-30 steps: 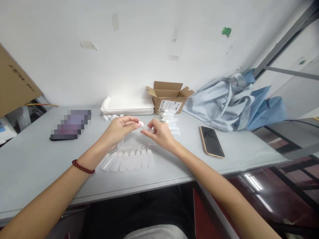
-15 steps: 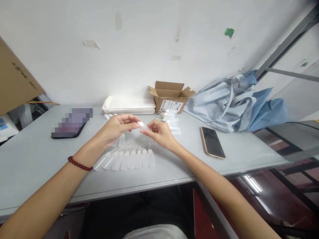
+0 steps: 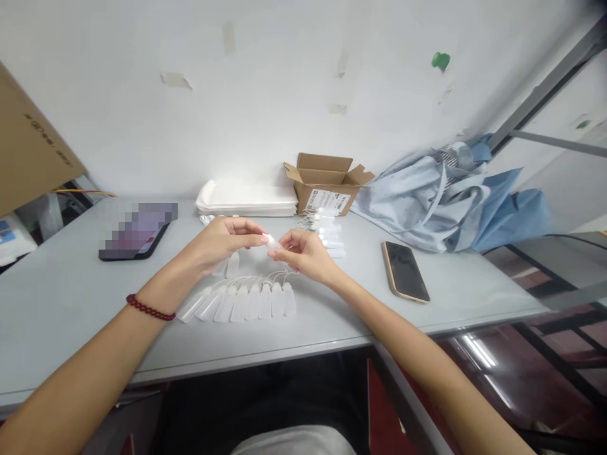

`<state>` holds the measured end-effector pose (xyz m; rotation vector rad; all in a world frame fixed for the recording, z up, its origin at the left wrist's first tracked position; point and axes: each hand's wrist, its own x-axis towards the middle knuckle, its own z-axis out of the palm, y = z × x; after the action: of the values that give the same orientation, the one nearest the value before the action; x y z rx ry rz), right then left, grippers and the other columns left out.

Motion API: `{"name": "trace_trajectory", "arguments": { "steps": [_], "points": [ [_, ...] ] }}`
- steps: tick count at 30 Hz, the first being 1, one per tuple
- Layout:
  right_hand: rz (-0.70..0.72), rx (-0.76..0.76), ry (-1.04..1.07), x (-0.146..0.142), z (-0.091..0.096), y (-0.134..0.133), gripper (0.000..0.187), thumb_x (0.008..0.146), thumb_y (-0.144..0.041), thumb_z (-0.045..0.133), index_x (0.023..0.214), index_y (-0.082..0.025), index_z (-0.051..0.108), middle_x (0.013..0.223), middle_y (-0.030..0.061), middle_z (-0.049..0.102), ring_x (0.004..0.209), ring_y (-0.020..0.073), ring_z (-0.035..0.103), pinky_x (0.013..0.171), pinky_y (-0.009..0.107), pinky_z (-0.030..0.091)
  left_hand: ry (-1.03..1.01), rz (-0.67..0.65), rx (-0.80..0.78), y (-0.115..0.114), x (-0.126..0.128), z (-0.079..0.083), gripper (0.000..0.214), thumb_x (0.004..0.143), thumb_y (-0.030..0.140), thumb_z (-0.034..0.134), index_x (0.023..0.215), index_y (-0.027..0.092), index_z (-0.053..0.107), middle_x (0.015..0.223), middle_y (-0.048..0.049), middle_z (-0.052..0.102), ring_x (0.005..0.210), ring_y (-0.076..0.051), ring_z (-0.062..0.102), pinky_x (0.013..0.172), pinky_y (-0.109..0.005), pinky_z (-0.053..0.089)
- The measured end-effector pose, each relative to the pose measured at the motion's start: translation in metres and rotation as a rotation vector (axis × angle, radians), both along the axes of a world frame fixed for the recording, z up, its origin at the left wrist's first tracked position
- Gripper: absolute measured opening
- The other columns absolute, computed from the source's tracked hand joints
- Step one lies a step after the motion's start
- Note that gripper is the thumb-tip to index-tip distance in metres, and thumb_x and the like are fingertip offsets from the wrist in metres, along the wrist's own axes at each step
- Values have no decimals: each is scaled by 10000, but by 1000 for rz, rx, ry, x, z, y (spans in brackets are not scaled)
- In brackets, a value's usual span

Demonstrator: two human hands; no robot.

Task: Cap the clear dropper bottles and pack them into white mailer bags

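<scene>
Above the table, both my hands meet at one small translucent plastic bottle with a white top (image 3: 274,242). My left hand (image 3: 219,245) pinches its white end between thumb and fingertips. On the clear body, my right hand (image 3: 306,255) closes thumb and fingers, partly covering it. Just below, several similar translucent bottles (image 3: 253,304) lie side by side in a row, thin white curved stems pointing away from me. Another clear piece (image 3: 232,265) lies behind that row, partly hidden by my left hand. Beyond my right hand is a second group of bottles (image 3: 332,243).
An open cardboard box (image 3: 325,189) stands against the wall beside a stack of white flat packs (image 3: 251,199). A phone (image 3: 405,272) lies at right, and a dark device with a blurred screen (image 3: 137,234) at left. Blue cloth (image 3: 422,196) is heaped at the back right.
Both hands stay on the same small bottle, with only a slight shift of fingers. The whole view has moved very slightly; the things on the table keep their places.
</scene>
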<state>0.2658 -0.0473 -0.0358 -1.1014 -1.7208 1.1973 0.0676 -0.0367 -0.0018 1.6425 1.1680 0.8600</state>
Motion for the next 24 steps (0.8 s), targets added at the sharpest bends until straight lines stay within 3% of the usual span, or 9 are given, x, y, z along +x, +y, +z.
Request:
{"name": "trace_trajectory", "arguments": {
  "steps": [5,8,17,24],
  "points": [
    [-96,167,-129,-3,-5,0,429,685,-570,711,758,-174,562,643,-17,572,506,75,435,483,225,337,47,11,16,-1,1,0,213,685,437,731,746,232,725,778,-25,694,727,-177,587,686,-319,464],
    [-108,191,-161,-3,-6,-1,421,707,-573,690,764,-174,570,664,-8,584,514,76,432,494,228,338,74,4,11,0,1,-2,235,697,452,716,746,222,717,732,-18,666,677,-164,562,654,-313,447],
    [6,-55,64,-3,2,-4,425,671,-541,731,788,-174,553,727,19,669,446,56,420,420,216,336,-10,-49,46,1,0,-4,209,728,423,706,742,215,714,736,-15,666,652,-142,525,681,-306,447],
    [79,-100,127,1,7,-5,388,701,-507,722,812,-163,582,737,26,682,438,50,419,398,205,307,-34,-85,56,1,-1,-2,208,735,411,717,801,215,712,774,-16,688,679,-141,555,665,-284,456]
  ]
}}
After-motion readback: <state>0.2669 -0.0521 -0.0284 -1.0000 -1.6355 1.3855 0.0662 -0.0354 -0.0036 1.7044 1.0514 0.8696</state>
